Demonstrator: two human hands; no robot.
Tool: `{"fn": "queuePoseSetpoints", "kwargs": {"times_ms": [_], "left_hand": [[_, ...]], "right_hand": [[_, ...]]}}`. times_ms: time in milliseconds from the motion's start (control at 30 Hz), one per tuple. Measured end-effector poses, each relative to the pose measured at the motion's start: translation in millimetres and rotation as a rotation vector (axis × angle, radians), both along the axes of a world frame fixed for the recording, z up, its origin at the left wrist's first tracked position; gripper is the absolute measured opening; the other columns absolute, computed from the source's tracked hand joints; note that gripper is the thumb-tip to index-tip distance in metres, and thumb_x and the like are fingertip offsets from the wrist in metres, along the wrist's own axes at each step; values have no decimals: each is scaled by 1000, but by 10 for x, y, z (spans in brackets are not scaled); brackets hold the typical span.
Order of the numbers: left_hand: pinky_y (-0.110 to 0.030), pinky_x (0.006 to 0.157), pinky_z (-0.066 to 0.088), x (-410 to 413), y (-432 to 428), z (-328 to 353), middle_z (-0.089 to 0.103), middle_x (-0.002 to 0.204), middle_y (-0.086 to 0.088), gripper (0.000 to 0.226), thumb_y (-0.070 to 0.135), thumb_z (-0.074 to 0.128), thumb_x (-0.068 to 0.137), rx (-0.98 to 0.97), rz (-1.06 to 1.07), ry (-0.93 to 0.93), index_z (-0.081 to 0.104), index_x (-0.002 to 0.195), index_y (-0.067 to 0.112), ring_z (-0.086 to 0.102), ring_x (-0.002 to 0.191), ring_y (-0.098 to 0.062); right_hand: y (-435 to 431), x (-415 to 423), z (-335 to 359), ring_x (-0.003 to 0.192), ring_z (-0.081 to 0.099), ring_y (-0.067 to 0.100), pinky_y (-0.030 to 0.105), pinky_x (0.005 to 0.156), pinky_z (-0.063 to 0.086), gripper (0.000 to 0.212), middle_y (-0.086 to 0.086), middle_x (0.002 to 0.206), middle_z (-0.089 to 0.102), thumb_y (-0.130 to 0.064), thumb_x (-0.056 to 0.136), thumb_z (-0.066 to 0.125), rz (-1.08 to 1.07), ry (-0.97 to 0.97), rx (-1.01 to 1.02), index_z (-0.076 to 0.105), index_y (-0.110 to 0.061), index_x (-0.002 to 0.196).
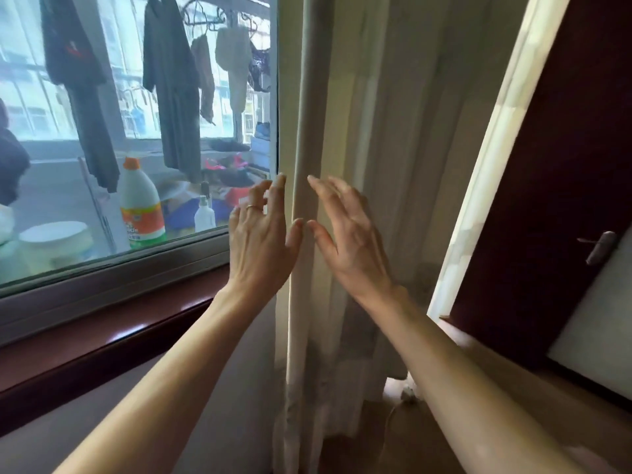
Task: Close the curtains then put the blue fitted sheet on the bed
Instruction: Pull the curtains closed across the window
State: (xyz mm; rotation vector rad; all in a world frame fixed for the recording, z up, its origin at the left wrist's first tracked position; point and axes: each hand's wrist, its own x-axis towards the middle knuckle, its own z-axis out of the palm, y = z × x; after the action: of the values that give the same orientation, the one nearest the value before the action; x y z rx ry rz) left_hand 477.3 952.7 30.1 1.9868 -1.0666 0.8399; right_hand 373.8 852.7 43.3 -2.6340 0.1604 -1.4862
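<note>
Both hands are up at the cream fabric curtain (309,114), bunched at the right of the glass window (61,200). Its leading fold runs vertically, between left hand (261,244) and right hand (345,244). Each grip is apart, fingers spread, nothing clamped. The left thumb looks nearest. The blue fitted sheet is out of view.

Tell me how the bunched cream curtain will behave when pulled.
The curtain hangs in long soft folds, so it will probably be floppy and crumple in the left hand and right hand. It runs well below the sill, so likely some drag. Its matte cloth seems unlikely to slip.
</note>
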Motion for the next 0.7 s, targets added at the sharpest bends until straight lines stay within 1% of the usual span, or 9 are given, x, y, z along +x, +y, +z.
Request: {"fn": "queuePoseSetpoints", "kwargs": {"times_ms": [67,133,200,267,333,433,533,633,700], "left_hand": [[-53,97,40,107,-211,-2,31,146,-15,71,41,46,88,-23,5,2,17,148,16,43,125,-36],[-55,102,35,159,-406,-13,20,153,-14,72,43,42,90,-54,20,12,9,149,17,31,136,-34],[-57,105,31,182,-569,-8,13,156,-13,75,42,43,91,-87,21,51,3,149,18,20,142,-32],[-58,104,31,193,-684,22,10,157,-13,75,48,37,90,-105,34,78,2,149,17,16,143,-33],[-60,103,33,234,-788,92,7,158,-13,82,59,31,86,-107,55,106,-1,149,16,12,144,-34],[-60,106,28,286,-963,221,-4,159,-11,95,70,29,81,-121,56,146,-6,150,16,2,145,-33],[-60,109,24,286,-1131,344,-10,158,-11,103,84,19,74,-146,41,141,-10,149,20,-4,145,-32],[-56,114,16,290,-1314,451,-16,156,-11,106,81,28,74,-155,51,94,-16,147,19,-9,145,-30],[-57,113,18,324,-1452,521,-13,157,-14,112,83,29,70,-128,91,102,-16,148,17,-10,145,-30]], "right_hand": [[-156,112,109,137,32,25,40,110,34,57,13,148,34,-29,92,53,-51,-19,-92,36,-18,145],[-313,216,222,142,25,25,39,112,30,60,13,153,26,-32,91,51,-93,-25,-166,33,-20,147],[-452,322,346,144,19,25,40,113,27,61,12,156,20,-34,91,49,-120,-28,-218,30,-22,148],[-562,413,441,145,17,26,42,112,28,63,13,157,16,-32,92,51,-135,-19,-266,26,-24,149],[-659,505,553,145,16,25,42,110,29,63,13,157,15,-31,93,49,-124,-24,-300,23,-25,150],[-741,611,747,146,13,26,44,110,28,61,14,157,13,-36,95,47,-94,-63,-305,23,-23,150],[-779,679,959,147,7,25,50,110,25,63,10,159,8,-41,95,46,-113,-95,-310,19,-27,151],[-889,720,1166,147,4,24,53,112,19,64,7,159,6,-46,95,44,-152,-100,-359,17,-30,151],[-998,739,1290,147,4,24,54,112,19,66,8,159,6,-45,93,47,-168,-86,-412,19,-30,150]]}}
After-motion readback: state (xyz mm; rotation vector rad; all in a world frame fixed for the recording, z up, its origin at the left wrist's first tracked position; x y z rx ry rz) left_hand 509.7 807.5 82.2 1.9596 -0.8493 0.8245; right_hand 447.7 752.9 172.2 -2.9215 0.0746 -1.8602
